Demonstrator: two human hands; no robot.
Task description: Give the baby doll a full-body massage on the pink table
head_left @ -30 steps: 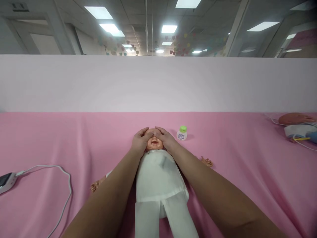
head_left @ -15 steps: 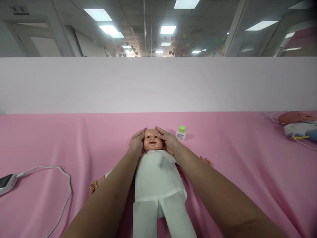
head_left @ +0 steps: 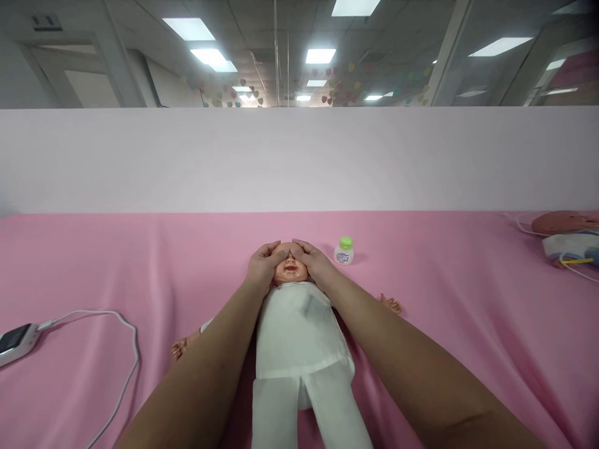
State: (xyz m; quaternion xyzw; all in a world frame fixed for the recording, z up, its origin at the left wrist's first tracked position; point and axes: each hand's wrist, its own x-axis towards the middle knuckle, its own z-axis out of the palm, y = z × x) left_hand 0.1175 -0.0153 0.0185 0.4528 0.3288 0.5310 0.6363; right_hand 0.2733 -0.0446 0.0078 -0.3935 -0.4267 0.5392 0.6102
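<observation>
- Pink cloth (head_left: pixel 449 268) laid out ahead of me, white panel (head_left: pixel 299 159) standing behind it, ceiling lights (head_left: pixel 188 28) glaring beyond.
- Centre stage, the doll (head_left: pixel 299 337): flat on its back in white clothes, head (head_left: pixel 291 275) at the far end, legs toward me.
- My left hand (head_left: pixel 262 265) cups the left of that head, my right hand (head_left: pixel 317 265) the right, thumbs laid over the eyes.
- Here's the danger: press harder with one thumb and the head could roll; it looks slick, so a thumb could skid.
- My forearms partly hide the doll's arms (head_left: pixel 184 346); dropping an elbow could drag one.
- Right of my right hand, the green-capped bottle (head_left: pixel 344 252) stands upright; a wide wrist swing might topple it.
- Near left, a device (head_left: pixel 19 343) on a white cable (head_left: pixel 134 349): snag that and it slides.
- Far right, a second doll (head_left: pixel 566 222), well apart; only tugged cloth would shift it.
</observation>
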